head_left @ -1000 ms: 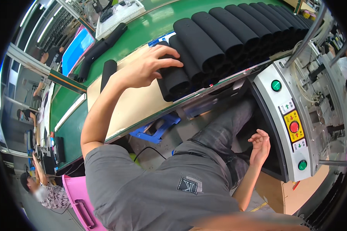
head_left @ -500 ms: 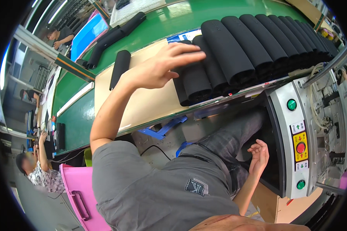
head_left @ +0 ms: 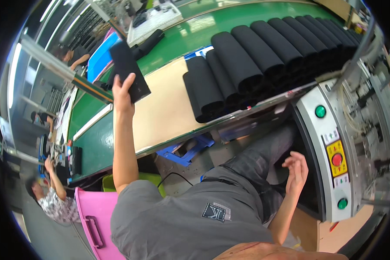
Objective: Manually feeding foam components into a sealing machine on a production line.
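Note:
My left hand (head_left: 123, 90) is closed around the lower part of a black foam tube (head_left: 132, 71), holding it tilted above the left end of the beige board (head_left: 162, 104). Thumb and fingers wrap its near side. To the right, several like tubes (head_left: 238, 58) lie side by side in a stacked row along the green bench (head_left: 190, 30). My right hand (head_left: 297, 172) hangs over my lap beside the machine panel (head_left: 329, 151), its fingers loosely bent and apart, with nothing seen in it.
The grey panel carries green buttons (head_left: 320, 111) and a red one (head_left: 336, 160). Behind the held tube lie more dark tubes (head_left: 151, 42) and a blue sheet (head_left: 103, 56). A pink bin (head_left: 84, 199) stands at my left. Co-workers (head_left: 58, 199) sit at the far left.
My left hand has swung left from near the stacked tubes and taken hold of the single tube on the board, which is now raised and tilted. My right hand has barely shifted.

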Tool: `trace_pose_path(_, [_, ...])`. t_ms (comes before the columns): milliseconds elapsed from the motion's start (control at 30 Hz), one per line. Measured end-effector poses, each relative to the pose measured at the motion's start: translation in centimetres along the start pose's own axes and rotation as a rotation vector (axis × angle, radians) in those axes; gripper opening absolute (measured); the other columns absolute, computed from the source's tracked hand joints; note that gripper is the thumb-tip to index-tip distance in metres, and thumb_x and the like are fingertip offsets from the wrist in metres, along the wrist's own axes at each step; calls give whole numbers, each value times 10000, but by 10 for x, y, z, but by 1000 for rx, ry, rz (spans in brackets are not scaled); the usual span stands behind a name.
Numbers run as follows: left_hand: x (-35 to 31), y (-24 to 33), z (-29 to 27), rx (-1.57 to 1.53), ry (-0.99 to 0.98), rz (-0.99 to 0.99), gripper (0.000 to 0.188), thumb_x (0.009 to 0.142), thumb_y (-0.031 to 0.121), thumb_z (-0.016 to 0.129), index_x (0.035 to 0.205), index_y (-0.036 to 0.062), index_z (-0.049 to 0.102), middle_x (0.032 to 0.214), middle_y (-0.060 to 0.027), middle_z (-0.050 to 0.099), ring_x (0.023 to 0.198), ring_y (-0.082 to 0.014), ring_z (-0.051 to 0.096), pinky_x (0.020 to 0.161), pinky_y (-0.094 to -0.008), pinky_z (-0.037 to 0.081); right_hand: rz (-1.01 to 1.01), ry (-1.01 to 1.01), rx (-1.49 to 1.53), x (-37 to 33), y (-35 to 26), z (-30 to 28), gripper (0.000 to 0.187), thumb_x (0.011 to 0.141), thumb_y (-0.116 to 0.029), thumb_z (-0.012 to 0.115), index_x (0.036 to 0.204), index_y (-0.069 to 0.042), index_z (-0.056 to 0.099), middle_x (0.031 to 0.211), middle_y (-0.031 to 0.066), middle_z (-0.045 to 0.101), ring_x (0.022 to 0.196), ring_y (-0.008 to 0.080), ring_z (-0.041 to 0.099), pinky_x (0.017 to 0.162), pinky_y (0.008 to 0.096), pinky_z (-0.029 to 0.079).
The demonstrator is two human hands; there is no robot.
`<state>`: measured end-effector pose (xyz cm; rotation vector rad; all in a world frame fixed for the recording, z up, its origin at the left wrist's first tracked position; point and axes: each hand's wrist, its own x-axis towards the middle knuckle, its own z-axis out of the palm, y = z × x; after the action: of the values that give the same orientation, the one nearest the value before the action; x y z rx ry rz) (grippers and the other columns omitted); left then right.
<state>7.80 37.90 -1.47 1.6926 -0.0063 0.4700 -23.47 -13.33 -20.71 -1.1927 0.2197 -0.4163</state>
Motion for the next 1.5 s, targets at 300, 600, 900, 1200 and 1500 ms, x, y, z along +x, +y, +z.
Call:
trace_pose_path(300, [-246, 66, 243, -274, -1212, 306, 977, 728, 103, 1001, 1513, 2, 429, 1481, -161, 582, 1321, -280, 613, 1152, -403, 491, -371, -15, -506, -27, -79, 71, 933, 760, -279, 1009, 1530, 30, 581, 1503, 149, 662, 1336, 313, 664, 1179, 417, 487])
trace_pose_path(600, [-318, 57, 379, -491, -1096, 733, 238, 861, 182, 765, 1046, 35, 745, 1299, -136, 748, 1234, -359, 620, 1100, -490, 472, -301, 591, 53, -103, -43, 8, 767, 890, -246, 863, 1547, -10, 548, 1316, 242, 733, 1143, 332, 741, 1038, 442, 577])
trace_pose_path(900, [-298, 209, 621, -741, -977, 1132, 214, 902, 101, 743, 1108, 50, 769, 1237, -96, 770, 1106, -342, 685, 975, -437, 545, -325, 484, 525, -155, -33, -35, 948, 995, -717, 662, 1582, 11, 502, 1314, 288, 717, 1163, 371, 729, 1016, 456, 572])
trace_pose_path(1200, [-287, 209, 756, -136, -1398, 1484, 570, 860, 269, 863, 1344, 58, 650, 1212, -210, 742, 1089, -463, 684, 960, -515, 544, -495, 447, 434, -135, -46, -45, 1086, 880, -915, 658, 1499, -26, 573, 1232, 239, 726, 1057, 399, 724, 915, 473, 570])
trace_pose_path(1500, [-288, 147, 458, -610, -735, 1113, 701, 669, 98, 806, 1348, 9, 653, 1301, -181, 625, 1146, -389, 618, 1024, -505, 503, -519, 834, -842, -90, -238, -83, 896, 639, -176, 989, 1445, 0, 638, 1217, 120, 746, 1077, 305, 710, 965, 401, 565])
